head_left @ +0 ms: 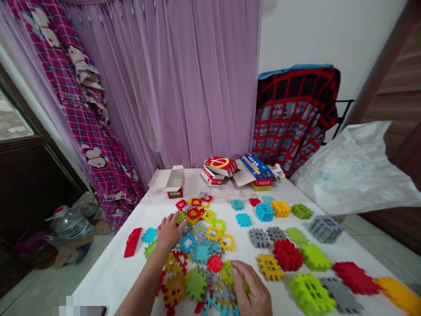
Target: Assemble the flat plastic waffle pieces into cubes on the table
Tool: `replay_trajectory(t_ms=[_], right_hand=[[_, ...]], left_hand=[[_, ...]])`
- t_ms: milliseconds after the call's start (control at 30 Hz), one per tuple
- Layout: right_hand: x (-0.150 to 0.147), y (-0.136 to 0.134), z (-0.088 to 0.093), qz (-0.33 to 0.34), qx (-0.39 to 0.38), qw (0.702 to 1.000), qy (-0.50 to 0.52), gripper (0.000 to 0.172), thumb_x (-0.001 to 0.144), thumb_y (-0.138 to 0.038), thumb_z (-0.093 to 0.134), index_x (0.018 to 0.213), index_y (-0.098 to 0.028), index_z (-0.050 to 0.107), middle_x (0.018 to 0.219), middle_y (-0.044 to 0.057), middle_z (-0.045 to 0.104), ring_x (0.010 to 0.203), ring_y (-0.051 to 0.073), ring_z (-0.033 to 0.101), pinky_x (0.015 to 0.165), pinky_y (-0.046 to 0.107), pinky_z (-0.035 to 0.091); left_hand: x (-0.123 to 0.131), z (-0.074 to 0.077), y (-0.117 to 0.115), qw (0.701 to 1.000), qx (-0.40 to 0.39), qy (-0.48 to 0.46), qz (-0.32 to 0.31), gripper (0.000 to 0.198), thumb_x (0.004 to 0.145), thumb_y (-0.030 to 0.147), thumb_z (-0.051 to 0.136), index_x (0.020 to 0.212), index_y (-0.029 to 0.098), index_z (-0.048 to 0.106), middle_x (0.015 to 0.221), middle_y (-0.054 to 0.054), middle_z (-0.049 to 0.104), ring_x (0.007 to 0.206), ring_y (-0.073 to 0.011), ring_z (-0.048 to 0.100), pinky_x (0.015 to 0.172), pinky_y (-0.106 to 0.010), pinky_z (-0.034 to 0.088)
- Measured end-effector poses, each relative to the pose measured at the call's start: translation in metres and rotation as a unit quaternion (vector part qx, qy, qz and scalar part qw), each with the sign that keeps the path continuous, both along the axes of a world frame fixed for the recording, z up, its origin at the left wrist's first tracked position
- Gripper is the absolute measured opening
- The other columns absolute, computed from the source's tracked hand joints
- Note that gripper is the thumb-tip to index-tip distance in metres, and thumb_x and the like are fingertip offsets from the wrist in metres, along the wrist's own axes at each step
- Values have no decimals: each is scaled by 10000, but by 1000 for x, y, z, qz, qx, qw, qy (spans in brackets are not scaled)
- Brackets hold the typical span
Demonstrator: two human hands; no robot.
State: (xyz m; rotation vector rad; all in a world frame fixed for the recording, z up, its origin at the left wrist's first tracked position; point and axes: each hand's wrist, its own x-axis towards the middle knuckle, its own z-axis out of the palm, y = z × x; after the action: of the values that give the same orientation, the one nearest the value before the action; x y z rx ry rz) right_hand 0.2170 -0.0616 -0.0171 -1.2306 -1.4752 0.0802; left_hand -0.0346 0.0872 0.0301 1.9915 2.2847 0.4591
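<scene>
A heap of interlocking plastic building pieces (200,253) in many colours spreads across the middle of the table. My left hand (169,233) reaches over the heap's far left part. Its fingers are apart at a green piece (180,217), touching or just above it. My right hand (252,289) is at the heap's near right edge, its thumb and fingers curled. A green building piece (246,285) shows partly between them; the rest is hidden. Beside that hand lies a yellow-green piece (227,273), and a round red piece (215,263) is left of it.
Colour-sorted stacks stand at the right, including red (287,255), lime (311,293) and grey (326,228) ones. Small boxes (221,165) line the back of the white table (108,272). A red piece (133,242) lies left. A white bag (355,171) hangs at the right edge.
</scene>
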Motion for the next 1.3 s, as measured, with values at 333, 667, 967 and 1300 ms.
replay_trajectory(t_ms=[333, 667, 967, 1300], right_hand=[[-6, -9, 1, -57, 14, 997, -56, 185, 924, -292, 533, 1038, -232, 664, 1026, 81, 720, 966, 237, 674, 814, 379, 560], [-56, 15, 5, 0, -21, 1000, -15, 252, 958, -264, 454, 1110, -225, 651, 1141, 86, 678, 1106, 222, 605, 972, 422, 486], [-32, -8, 5, -92, -62, 988, 112, 290, 961, -332, 404, 1017, -188, 650, 999, 97, 696, 962, 214, 642, 880, 381, 519], [-24, -43, 2, 48, -178, 958, -219, 694, 685, -342, 763, 1341, -249, 555, 1537, 137, 351, 1390, 353, 355, 1105, 530, 350]], left_hand=[[12, -10, -96, 999, -25, 12, -39, 614, 888, 500, 472, 1465, 294, 429, 1593, -99, 327, 1472, -349, 243, 1102, -680, 218], [27, -48, -157, 988, 111, 23, -104, 648, 799, 399, 634, 1418, 267, 495, 1531, -142, 426, 1408, -335, 371, 1103, -645, 236], [29, -28, -158, 979, 163, -22, -120, 430, 928, 358, 489, 1321, 218, 590, 1478, -188, 476, 1368, -333, 426, 1070, -622, 314], [25, -46, -165, 947, 167, 38, -272, 833, 728, 637, 656, 1457, 290, 449, 1561, -161, 372, 1432, -397, 302, 1129, -667, 91]])
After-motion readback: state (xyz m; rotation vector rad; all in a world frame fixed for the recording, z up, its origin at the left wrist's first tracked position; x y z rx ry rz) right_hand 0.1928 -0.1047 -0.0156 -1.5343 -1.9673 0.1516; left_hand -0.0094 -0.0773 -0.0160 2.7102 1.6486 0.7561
